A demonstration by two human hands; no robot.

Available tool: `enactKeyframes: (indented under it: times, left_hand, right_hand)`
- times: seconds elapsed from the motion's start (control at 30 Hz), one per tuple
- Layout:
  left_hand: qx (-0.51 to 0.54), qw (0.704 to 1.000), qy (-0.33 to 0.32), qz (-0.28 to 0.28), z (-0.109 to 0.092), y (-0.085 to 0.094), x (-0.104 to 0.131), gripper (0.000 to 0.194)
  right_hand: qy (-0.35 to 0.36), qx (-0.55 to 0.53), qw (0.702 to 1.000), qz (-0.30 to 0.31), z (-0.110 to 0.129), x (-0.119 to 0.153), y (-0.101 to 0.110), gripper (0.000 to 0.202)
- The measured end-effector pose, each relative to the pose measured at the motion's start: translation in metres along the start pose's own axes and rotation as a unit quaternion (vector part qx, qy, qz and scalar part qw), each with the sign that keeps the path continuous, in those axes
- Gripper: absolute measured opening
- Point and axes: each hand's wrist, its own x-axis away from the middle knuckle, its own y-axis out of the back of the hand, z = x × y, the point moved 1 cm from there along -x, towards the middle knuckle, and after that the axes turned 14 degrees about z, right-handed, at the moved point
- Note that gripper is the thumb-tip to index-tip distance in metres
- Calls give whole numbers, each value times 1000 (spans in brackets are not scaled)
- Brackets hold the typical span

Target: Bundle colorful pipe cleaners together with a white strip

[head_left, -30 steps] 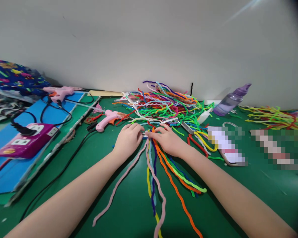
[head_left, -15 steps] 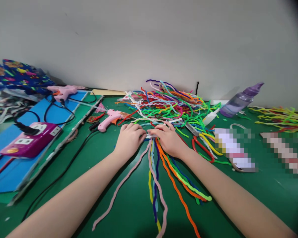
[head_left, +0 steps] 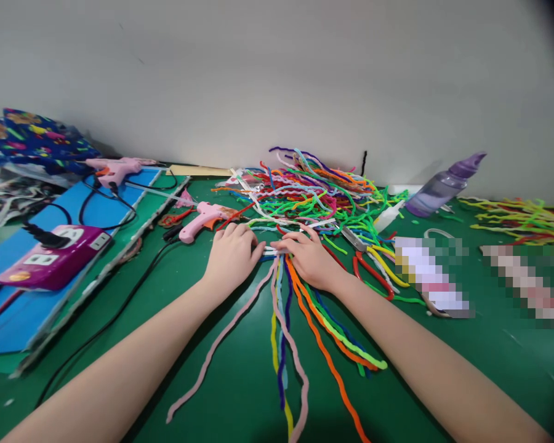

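Note:
Several coloured pipe cleaners [head_left: 300,381] fan out over the green table toward me, in pink, yellow, light blue, dark blue, orange and green. Their far ends come together between my hands, at some short white strips [head_left: 269,251]. With fingers curled, my left hand [head_left: 233,253] has its thumb at the left ends of these strips; its fingertips are partly hidden. The fingers of my right hand [head_left: 308,255] press down on the strips and the gathered pipe cleaner ends.
A pile of pipe cleaners [head_left: 314,191] lies behind my hands. To the left are a pink glue gun [head_left: 203,220], another glue gun [head_left: 117,169] and a purple power strip [head_left: 55,258]. Red-handled pliers [head_left: 373,277], a white glue bottle [head_left: 388,216] and a purple bottle [head_left: 443,187] are at right.
My left hand has moved slightly left, away from my right hand, and more of the white strips shows between them. My right hand stays on the bundle.

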Motion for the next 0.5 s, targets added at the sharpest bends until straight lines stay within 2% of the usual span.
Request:
enactKeyframes:
  times: [0.2, 0.33, 0.5]
  left_hand:
    - [141, 988, 49, 22, 11, -12, -6, 20]
    - [151, 987, 56, 23, 14, -15, -8, 21]
    - [163, 986, 33, 23, 11, -13, -8, 22]
  right_hand:
    - [0, -14, 1000, 3, -2, 0, -1, 45]
    - [1, -21, 1000, -1, -2, 1, -1, 45]
    - [-4, -31, 999, -6, -1, 1, -1, 43]
